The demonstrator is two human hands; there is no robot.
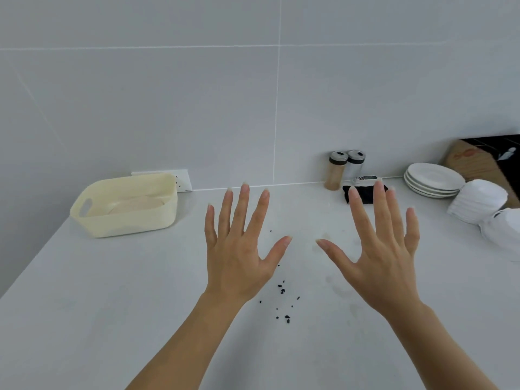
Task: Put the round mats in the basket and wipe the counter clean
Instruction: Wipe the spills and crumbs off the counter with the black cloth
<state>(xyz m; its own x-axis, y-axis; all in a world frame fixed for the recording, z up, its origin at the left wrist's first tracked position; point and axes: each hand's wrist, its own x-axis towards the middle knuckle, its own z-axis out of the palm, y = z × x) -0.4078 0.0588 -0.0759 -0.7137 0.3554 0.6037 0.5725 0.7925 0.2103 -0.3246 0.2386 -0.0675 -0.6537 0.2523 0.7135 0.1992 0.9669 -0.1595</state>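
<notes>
Both hands, left hand (237, 249) and right hand (380, 249), spread empty above black crumbs (282, 299); mats (138, 206) probably already in basket (126, 220), cloth (364, 193) beyond right fingertips.

Pale grey tiled wall (168, 94), wall socket (183, 180)

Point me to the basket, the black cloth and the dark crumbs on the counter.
basket (132, 220), head view, front wall.
black cloth (365, 194), head view, visible middle, between the right hand's fingers.
dark crumbs (282, 289), head view, cluster between the wrists.
</notes>
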